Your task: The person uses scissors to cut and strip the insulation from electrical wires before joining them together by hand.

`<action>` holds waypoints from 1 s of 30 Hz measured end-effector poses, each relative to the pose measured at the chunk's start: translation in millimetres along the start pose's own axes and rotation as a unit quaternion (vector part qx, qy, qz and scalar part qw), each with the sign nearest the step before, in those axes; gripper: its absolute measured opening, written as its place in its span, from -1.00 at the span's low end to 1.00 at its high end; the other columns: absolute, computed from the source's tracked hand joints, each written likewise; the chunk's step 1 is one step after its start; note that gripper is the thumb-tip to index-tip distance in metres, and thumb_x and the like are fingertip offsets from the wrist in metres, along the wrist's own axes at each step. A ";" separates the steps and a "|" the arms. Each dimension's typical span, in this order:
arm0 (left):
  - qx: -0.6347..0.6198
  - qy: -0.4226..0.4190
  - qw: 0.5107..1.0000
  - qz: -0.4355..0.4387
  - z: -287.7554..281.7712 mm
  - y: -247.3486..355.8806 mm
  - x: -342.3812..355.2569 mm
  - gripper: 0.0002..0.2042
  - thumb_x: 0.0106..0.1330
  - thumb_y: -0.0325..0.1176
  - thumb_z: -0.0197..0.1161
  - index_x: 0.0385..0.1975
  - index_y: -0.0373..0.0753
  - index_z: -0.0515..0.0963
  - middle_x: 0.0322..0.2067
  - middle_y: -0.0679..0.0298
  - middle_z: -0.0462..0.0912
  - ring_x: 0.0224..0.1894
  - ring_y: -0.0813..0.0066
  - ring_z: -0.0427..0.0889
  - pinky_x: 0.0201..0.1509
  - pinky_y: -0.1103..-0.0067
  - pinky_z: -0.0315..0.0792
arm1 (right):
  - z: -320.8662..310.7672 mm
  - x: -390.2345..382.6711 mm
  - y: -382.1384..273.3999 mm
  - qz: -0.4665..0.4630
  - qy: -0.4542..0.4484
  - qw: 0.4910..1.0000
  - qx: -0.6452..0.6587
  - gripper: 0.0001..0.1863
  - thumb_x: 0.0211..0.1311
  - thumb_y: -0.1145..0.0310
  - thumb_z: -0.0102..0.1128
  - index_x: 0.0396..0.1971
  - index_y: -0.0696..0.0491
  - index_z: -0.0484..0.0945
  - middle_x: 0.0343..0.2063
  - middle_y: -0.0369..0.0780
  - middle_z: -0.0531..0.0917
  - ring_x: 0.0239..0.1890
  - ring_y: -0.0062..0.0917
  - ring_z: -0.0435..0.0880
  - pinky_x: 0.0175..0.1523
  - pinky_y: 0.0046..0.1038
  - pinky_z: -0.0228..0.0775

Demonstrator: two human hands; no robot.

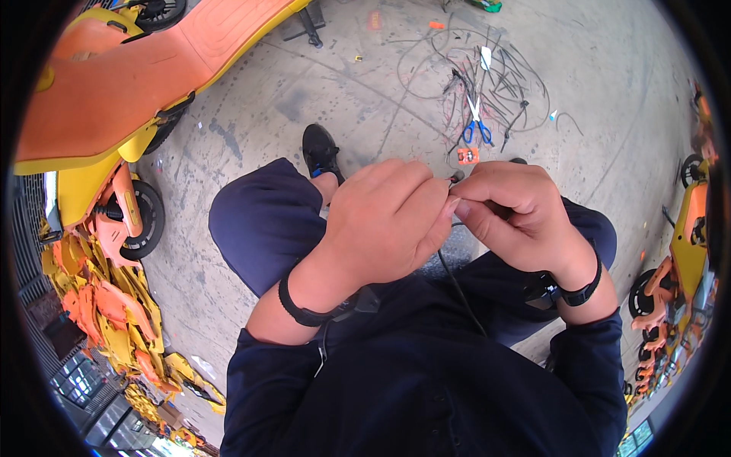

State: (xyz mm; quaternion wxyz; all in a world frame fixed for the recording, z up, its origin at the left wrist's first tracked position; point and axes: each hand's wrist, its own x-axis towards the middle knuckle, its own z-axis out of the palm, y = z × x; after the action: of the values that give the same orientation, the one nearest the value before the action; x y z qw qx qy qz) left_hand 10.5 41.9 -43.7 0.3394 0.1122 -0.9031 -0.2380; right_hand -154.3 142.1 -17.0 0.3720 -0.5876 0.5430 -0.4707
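My left hand [384, 217] and my right hand [518, 217] meet fingertip to fingertip above my lap. A thin black cable [459, 286] hangs down from between them toward my body. At the fingertips a small dark end piece [457, 177] pokes out, too small to make out in detail. The fingers of my left hand are curled closed, and their grip is partly hidden behind the back of the hand. My right thumb and forefinger are pinched together at the same spot.
On the concrete floor ahead lie blue-handled scissors [477, 131], a small orange packet [467, 156] and a tangle of cut cables [502, 80]. An orange and yellow scooter [145, 91] stands at left, above piled body panels [114, 305]. More scooters [689, 221] line the right.
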 end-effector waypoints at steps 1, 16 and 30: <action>-0.004 -0.001 1.000 0.003 -0.9 0.5 -0.4 -0.87 0.03 -0.37 0.27 -0.52 -0.24 0.48 -0.60 0.29 0.41 -0.59 0.34 0.43 -0.57 0.50 0.29 | -0.2 -0.5 -0.5 0.003 -0.012 1.000 -0.002 -0.88 0.04 0.64 0.14 -0.39 0.18 0.58 -0.60 -0.20 0.57 -0.58 -0.46 0.52 -0.46 -0.55 0.31; -0.177 0.100 0.972 -0.116 -6.5 14.2 3.5 -0.83 0.13 -0.48 0.18 -0.69 -0.32 0.48 -0.74 0.25 0.48 -0.74 0.41 0.44 -0.67 0.60 0.28 | 4.5 -4.0 -8.8 0.071 -0.032 0.977 0.199 -0.89 0.21 0.60 0.08 -0.33 0.21 0.60 -0.47 -0.22 0.65 -0.46 -0.65 0.57 -0.35 -0.64 0.36; -0.281 0.108 0.931 -0.207 -12.8 13.1 0.5 -0.80 0.17 -0.52 0.11 -0.70 -0.33 0.48 -0.72 0.27 0.55 -0.72 0.53 0.48 -0.64 0.66 0.33 | -0.5 -3.0 -10.3 0.085 -0.049 0.962 0.255 -0.87 0.26 0.61 0.06 -0.28 0.25 0.59 -0.36 -0.21 0.68 -0.34 -0.69 0.59 -0.24 -0.67 0.39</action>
State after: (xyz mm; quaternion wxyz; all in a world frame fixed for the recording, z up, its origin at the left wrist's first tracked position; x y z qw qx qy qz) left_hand 18.1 48.5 -28.4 0.3955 0.2211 -0.7142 -0.5335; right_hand -151.7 146.5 -7.6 0.5739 -0.4473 0.4341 -0.5311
